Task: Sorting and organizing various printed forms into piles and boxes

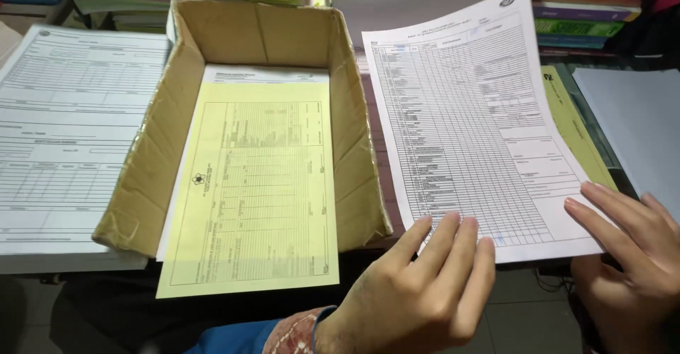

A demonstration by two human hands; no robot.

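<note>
The left hand (418,290) lies open, fingers flat on the near edge of the white form sheet (471,120); the right hand (630,248), also open, steadies its right corner. Left of it, a cardboard box (354,156) keeps a yellow form (255,184).

- The left hand (418,290), at the lower middle of the frame, is bare, with no ring or watch in sight.
- A sleeve cuff (297,331) at its wrist is reddish with a pale lacy pattern and a dark edge.
- Below it, a blue sleeve (234,340) at the bottom edge.
- The right hand (634,248), lower right, is bare; its wrist is out of frame.
</note>
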